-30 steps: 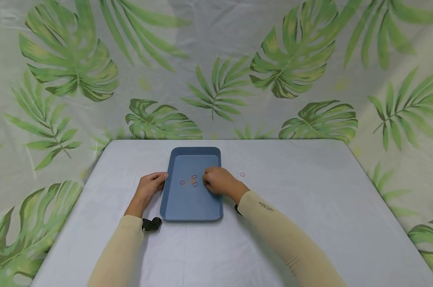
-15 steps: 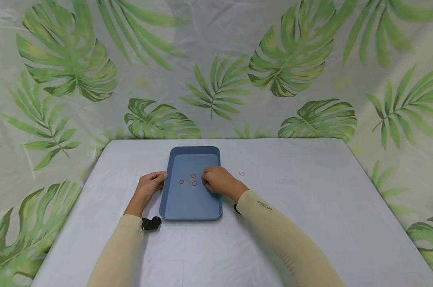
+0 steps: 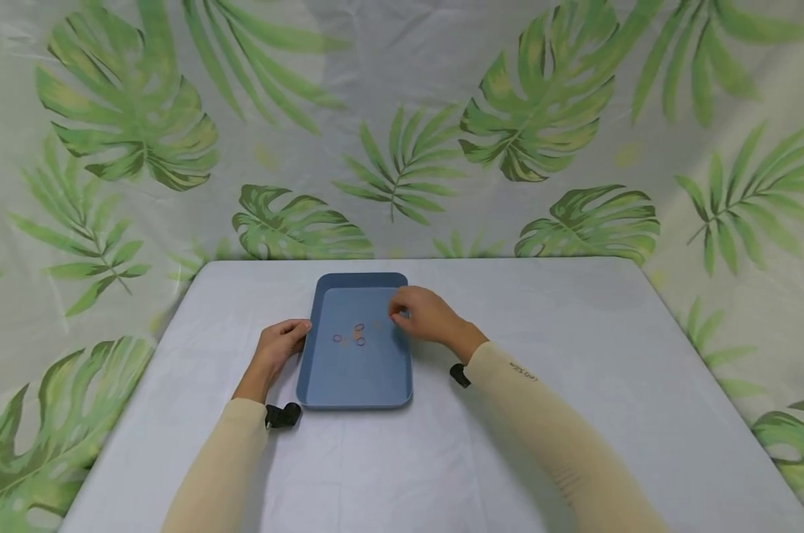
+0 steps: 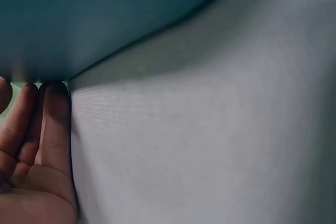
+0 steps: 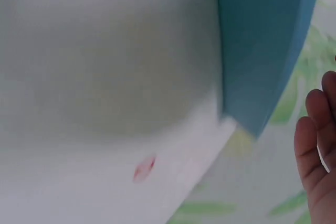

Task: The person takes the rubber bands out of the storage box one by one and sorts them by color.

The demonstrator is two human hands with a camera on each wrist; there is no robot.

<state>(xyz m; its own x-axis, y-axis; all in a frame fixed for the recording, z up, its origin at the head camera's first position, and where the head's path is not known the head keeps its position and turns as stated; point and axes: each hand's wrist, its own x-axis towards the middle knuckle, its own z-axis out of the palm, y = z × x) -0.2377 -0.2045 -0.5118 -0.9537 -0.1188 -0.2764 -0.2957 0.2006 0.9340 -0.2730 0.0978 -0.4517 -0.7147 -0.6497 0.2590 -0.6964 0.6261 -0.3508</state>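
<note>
Resting our left hand [image 3: 278,346] against the left rim of the blue tray [image 3: 352,385], fingers relaxed, we hover our right hand [image 3: 425,314] above its right edge; whether it pinches anything we cannot tell. Small rubber bands [image 3: 357,334] lie inside the tray.

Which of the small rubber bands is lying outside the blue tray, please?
The red rubber band on the white table, right of the blue tray. The other bands lie inside the tray.
</note>
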